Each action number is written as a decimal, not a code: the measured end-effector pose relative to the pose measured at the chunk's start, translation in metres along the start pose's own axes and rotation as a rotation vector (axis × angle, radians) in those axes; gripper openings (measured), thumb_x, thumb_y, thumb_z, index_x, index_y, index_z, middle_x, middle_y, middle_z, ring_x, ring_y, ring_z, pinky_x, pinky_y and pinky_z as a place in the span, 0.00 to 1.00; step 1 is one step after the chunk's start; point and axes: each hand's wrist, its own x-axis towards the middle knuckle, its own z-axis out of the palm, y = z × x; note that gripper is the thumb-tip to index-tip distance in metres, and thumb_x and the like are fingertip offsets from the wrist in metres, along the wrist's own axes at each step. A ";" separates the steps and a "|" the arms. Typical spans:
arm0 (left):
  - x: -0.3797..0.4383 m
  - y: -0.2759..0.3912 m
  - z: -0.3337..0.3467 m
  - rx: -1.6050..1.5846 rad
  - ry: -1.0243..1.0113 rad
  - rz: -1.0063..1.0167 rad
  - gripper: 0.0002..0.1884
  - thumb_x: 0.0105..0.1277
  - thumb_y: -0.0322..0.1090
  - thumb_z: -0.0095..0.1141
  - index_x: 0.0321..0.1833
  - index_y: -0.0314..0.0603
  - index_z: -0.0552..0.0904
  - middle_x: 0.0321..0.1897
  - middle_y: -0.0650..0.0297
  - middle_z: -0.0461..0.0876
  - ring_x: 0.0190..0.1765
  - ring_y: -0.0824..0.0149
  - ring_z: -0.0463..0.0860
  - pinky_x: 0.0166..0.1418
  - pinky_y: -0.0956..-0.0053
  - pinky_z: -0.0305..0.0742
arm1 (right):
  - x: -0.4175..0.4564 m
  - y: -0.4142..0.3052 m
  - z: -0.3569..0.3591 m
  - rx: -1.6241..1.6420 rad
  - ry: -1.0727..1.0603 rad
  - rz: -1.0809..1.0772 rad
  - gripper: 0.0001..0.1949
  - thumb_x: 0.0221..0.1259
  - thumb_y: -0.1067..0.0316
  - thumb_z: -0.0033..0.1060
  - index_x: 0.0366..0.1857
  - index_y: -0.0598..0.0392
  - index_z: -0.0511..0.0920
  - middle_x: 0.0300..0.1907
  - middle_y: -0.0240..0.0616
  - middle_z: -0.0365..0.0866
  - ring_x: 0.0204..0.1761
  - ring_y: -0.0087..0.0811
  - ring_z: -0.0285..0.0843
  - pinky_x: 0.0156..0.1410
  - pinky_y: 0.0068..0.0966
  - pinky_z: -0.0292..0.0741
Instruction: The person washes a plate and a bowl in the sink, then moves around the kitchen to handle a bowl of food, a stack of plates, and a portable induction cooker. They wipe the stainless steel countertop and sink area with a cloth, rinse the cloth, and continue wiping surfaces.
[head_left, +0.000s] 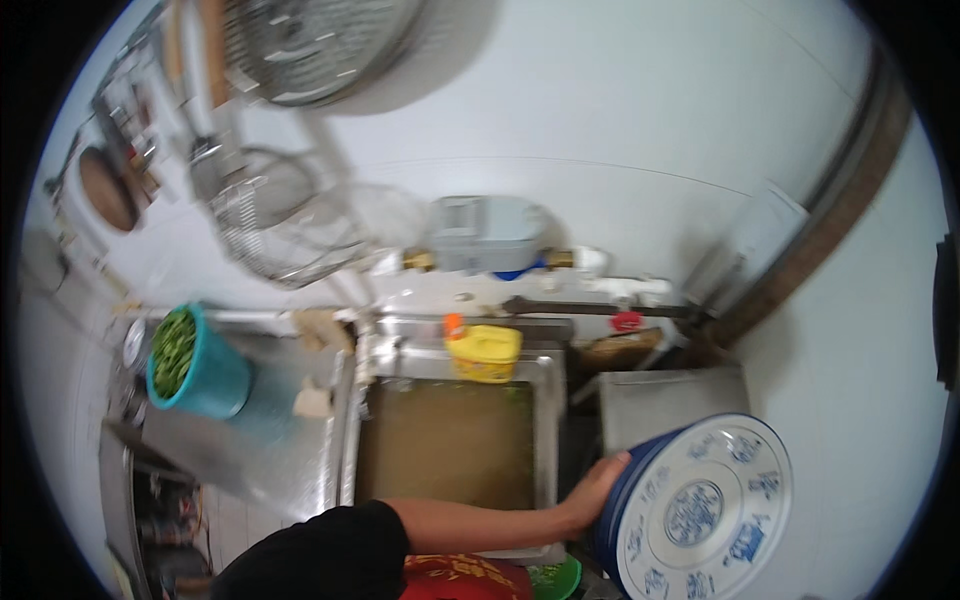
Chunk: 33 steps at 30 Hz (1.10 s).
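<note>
My left hand (596, 491) grips the left side of a stack of blue-and-white patterned plates (694, 510) at the lower right. The stack is tilted, so the top plate's decorated face shows; how many lie beneath cannot be told. My left arm, in a black sleeve, reaches across the front of a stainless-steel sink (550, 420) holding murky brown water (446, 442). My right hand is out of view. Beyond the plates is a metal-topped surface (671, 401).
A yellow tub (484, 352) stands on the sink's back rim beside an orange-capped item (453, 328). On the left steel counter (300, 465) sits a turquoise bucket (221, 382) of green vegetables. Wire strainers (262, 202) hang above; a water meter (487, 232) and pipes line the wall.
</note>
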 end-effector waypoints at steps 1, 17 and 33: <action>-0.015 -0.003 -0.014 0.003 -0.052 0.009 0.30 0.71 0.61 0.34 0.56 0.41 0.74 0.42 0.59 0.81 0.43 0.68 0.80 0.53 0.73 0.74 | -0.001 0.018 0.015 -0.028 -0.043 0.054 0.22 0.67 0.53 0.45 0.54 0.59 0.74 0.50 0.42 0.80 0.52 0.38 0.77 0.59 0.33 0.73; -0.392 -0.083 -0.254 0.053 0.793 0.525 0.38 0.70 0.63 0.31 0.61 0.27 0.67 0.58 0.44 0.69 0.64 0.51 0.65 0.69 0.66 0.55 | -0.209 0.367 0.253 -0.558 -0.717 0.632 0.21 0.66 0.54 0.47 0.54 0.59 0.74 0.50 0.42 0.80 0.53 0.37 0.76 0.59 0.32 0.72; -0.788 -0.130 -0.509 -0.780 1.150 0.969 0.25 0.73 0.55 0.34 0.49 0.37 0.73 0.38 0.60 0.78 0.40 0.70 0.77 0.47 0.74 0.74 | -0.461 0.679 0.453 -0.786 -1.015 0.880 0.21 0.65 0.55 0.49 0.54 0.59 0.75 0.50 0.41 0.80 0.53 0.37 0.75 0.59 0.31 0.71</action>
